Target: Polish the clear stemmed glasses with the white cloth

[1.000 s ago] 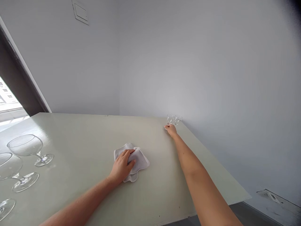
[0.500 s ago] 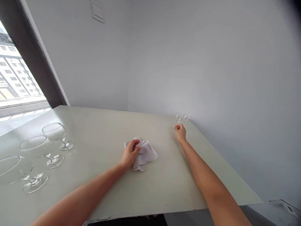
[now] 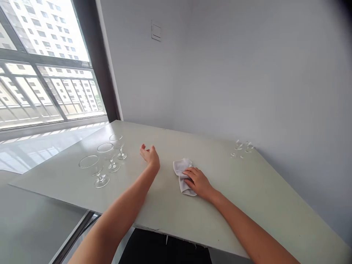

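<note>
A crumpled white cloth [image 3: 180, 169] lies near the middle of the pale table [image 3: 255, 194]. My right hand [image 3: 198, 181] rests on the cloth's right side with its fingers spread flat on it. My left hand [image 3: 150, 156] hovers open above the table, to the right of three stemmed glasses: the near one [image 3: 93, 169], the middle one [image 3: 107, 156] and the far one [image 3: 118, 145]. It touches none of them.
Small clear glasses [image 3: 242, 148] stand at the table's far right by the grey wall. A large window [image 3: 41, 62] with a dark frame is on the left. The table's near edge runs across the bottom, with dark floor below.
My right hand left the small glasses at the far right and came down on the cloth. My left hand let go of the cloth and moved left toward the stemmed glasses. The view swung left.
</note>
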A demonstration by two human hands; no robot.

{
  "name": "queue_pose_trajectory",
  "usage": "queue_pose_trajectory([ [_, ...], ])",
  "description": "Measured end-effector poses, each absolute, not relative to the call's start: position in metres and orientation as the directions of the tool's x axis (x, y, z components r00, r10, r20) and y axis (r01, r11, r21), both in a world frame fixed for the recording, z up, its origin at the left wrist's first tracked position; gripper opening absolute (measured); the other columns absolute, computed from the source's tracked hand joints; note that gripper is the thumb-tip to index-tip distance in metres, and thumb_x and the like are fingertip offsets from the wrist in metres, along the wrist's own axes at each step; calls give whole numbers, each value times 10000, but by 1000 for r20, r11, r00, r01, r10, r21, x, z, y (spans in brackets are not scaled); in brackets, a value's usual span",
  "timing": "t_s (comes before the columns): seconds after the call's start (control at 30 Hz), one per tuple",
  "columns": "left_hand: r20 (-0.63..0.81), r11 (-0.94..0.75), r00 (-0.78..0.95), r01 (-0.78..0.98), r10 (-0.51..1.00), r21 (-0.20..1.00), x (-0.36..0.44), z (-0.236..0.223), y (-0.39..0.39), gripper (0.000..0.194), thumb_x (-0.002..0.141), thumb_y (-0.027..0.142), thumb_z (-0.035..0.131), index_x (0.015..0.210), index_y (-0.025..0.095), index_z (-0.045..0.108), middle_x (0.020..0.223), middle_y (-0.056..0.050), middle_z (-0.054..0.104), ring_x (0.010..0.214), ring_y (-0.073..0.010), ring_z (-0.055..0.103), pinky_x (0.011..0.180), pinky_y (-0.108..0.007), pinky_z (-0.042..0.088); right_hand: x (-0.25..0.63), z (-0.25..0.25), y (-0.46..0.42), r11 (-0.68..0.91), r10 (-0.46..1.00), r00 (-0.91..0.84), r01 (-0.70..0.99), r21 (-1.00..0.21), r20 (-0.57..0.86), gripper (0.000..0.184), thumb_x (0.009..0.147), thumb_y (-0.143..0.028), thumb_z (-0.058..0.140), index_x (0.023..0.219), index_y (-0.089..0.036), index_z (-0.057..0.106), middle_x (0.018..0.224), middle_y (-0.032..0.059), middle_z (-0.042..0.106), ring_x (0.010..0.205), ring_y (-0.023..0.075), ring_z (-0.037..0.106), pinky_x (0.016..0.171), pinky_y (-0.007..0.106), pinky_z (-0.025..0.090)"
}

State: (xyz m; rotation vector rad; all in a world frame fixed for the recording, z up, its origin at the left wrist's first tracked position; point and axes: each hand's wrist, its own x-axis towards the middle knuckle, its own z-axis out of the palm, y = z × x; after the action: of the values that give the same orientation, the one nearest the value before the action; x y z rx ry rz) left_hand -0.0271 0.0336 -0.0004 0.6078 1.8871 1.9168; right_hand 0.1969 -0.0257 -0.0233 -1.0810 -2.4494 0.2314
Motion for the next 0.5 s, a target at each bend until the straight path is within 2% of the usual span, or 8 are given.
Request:
queue_pose_trajectory([
  [0.1, -12, -11, -918, -18, 395, 1000, -55, 5, 40, 433, 801, 312, 399, 1201, 237, 251, 1232, -105, 309, 998, -152, 471, 798, -306, 421, 203, -29, -19, 702, 710, -597, 637, -318, 373, 251, 836, -255, 456, 1059, -243, 569, 1065, 62, 563, 991, 216, 494, 845, 394, 420],
  [0.27, -79, 23, -966, -75, 246, 997, -79, 5, 40, 406, 807, 297, 388, 1180, 243, 236, 1205, -117, 300, 999, -177, 494, 764, -330, 438, 205, -31, -16, 722, 691, -607, 612, -322, 393, 254, 838, -242, 452, 1066, -237, 562, 1058, 61, 563, 985, 215, 486, 853, 393, 407],
  [0.37, -126, 66, -975, -115, 181, 991, -94, 2, 38, 427, 802, 279, 396, 1181, 243, 205, 1216, -140, 270, 1019, -215, 492, 757, -370, 440, 206, -31, -16, 722, 692, -611, 603, -340, 386, 236, 839, -253, 452, 1044, -237, 567, 1056, 57, 565, 990, 210, 482, 853, 383, 401],
  [0.5, -152, 124, -974, -132, 167, 983, -115, -2, 40, 564, 757, 229, 468, 1216, 273, 144, 1220, -152, 255, 1019, -257, 502, 736, -407, 444, 210, -26, -17, 708, 706, -615, 606, -362, 351, 183, 848, -321, 446, 911, -219, 585, 1019, 44, 578, 945, 188, 497, 816, 344, 400],
])
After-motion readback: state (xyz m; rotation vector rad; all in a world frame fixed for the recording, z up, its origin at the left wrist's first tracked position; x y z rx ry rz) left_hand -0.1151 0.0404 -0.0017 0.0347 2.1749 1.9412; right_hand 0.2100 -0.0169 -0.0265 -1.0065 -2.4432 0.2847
